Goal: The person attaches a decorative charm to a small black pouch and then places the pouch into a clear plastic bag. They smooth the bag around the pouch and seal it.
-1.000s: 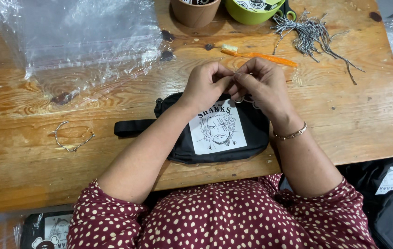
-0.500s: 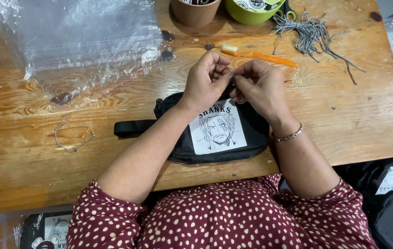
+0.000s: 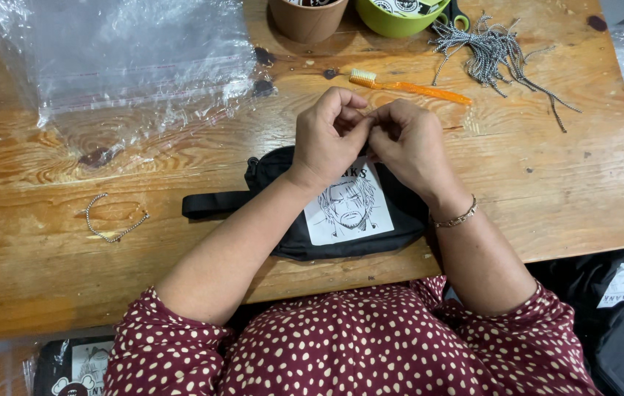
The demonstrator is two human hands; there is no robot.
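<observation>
A black pouch (image 3: 348, 220) with a white patch showing a drawn face lies on the wooden table (image 3: 568, 183) in front of me, its strap (image 3: 213, 203) pointing left. Both hands hover over the pouch's far edge. My left hand (image 3: 330, 136) and my right hand (image 3: 407, 143) meet fingertip to fingertip, pinched on something small. The fingers hide what it is. A metal bracelet circles my right wrist.
An orange toothbrush (image 3: 414, 88) lies just beyond my hands, with a bundle of grey cords (image 3: 491, 51) at the far right. Clear plastic bags (image 3: 128, 59) cover the far left. A bead chain (image 3: 110, 220) lies at left. A brown cup (image 3: 306, 15) and a green bowl (image 3: 396, 11) stand at the back.
Both hands stay pinched together and have shifted slightly away from me above the pouch's far edge. The pouch has not moved.
</observation>
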